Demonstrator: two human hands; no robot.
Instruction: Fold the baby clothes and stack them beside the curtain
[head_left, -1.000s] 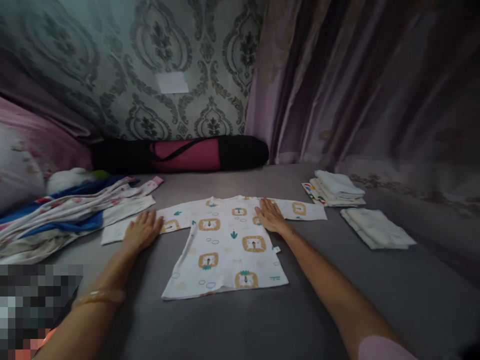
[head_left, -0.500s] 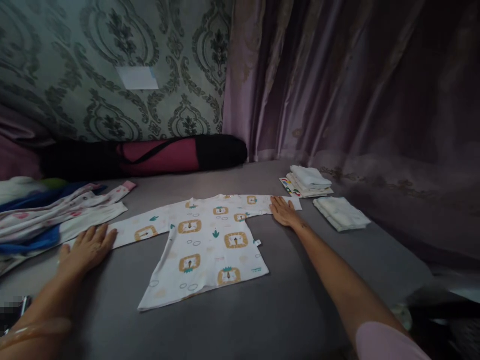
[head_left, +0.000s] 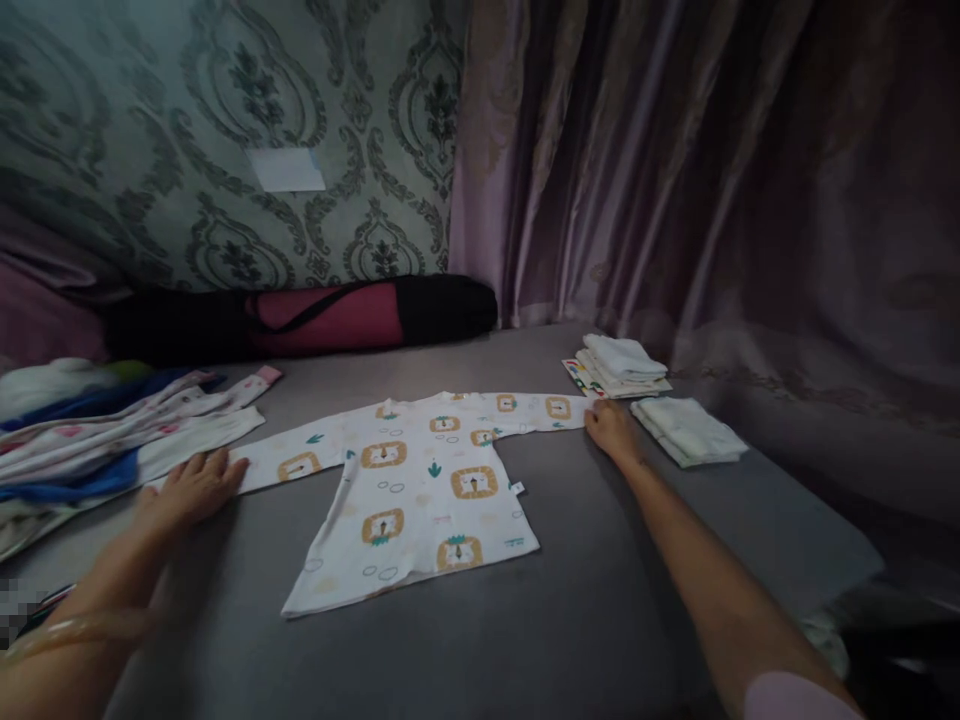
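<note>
A white long-sleeved child's shirt [head_left: 420, 490] with lion faces and green leaves lies spread on the grey bed surface, sleeves stretched out to both sides. My left hand [head_left: 199, 487] rests flat over the end of the left-hand sleeve, fingers extended, covering its cuff. At the tip of the other sleeve, my right hand [head_left: 613, 430] has its fingers curled in on the cuff, and the fingertips are partly hidden. A small white tag sticks out from the shirt's right side seam.
Loose clothes [head_left: 172, 420] lie in a heap at left. Folded cloths sit at right in a stack [head_left: 622, 362], with another folded white cloth [head_left: 690, 430] in front. A black and pink long bag [head_left: 322, 320] lies along the wall, beside purple curtains [head_left: 600, 180].
My right hand has slid outward along the sleeve to its cuff and its flat fingers have curled. My left hand stays on the other sleeve. The view has shifted slightly.
</note>
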